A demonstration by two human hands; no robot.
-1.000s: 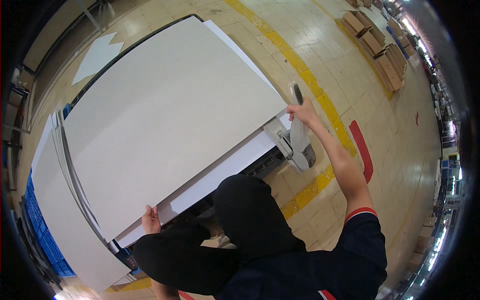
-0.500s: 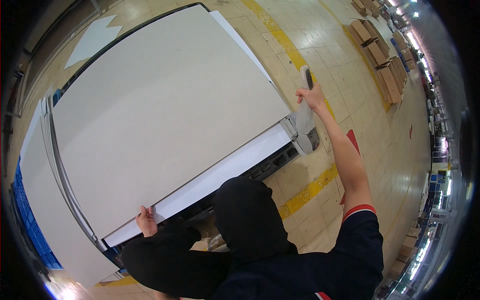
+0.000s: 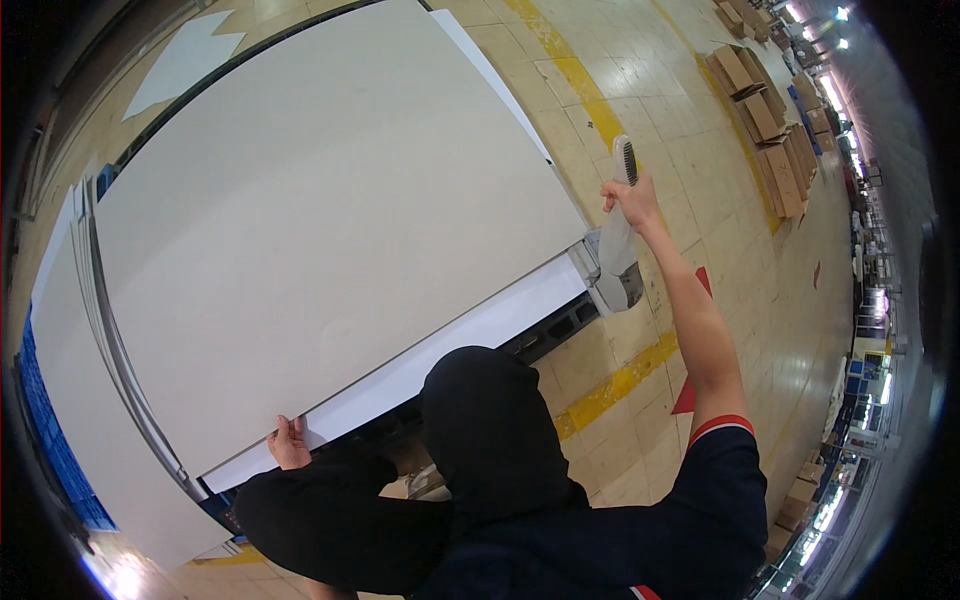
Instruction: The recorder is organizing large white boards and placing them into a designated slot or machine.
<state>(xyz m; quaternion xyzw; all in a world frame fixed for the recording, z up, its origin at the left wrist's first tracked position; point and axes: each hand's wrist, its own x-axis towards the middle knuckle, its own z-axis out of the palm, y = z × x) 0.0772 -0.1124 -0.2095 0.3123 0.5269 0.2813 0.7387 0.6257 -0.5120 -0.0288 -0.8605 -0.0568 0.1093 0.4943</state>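
Left hand: my left hand gripped the near-left corner of the top white board; fingers curled over its edge, closed on it.
Right hand: my right hand was raised off the board's right end, closed around the handle of a brush; bristle head pointed up, clear of any surface.
Board: big white sheet lay flat on a stack, filling most of the view; its near long edge sat a bit back from a narrower white strip of the sheet under it.
Stack: more white sheets fanned out at the left, edges not flush w/ the top one; blue base showed under them.
Machine: grey-white unit sat just beside the board's right corner, below the brush hand; dark slotted frame ran under the near edge.
Floor: tiled, w/ a yellow line crossing by my right arm; cardboard boxes well apart at upper right.
Progress, my read: top sheet was laid on the stack and looked clean, no debris I could see. Brush was off the surface, so I judged the sweep was either done or paused; couldn't tell which.
Left to do, my read: the sheet wasn't squared w/ those below, and the left hand on the corner suggested aligning was unfinished.
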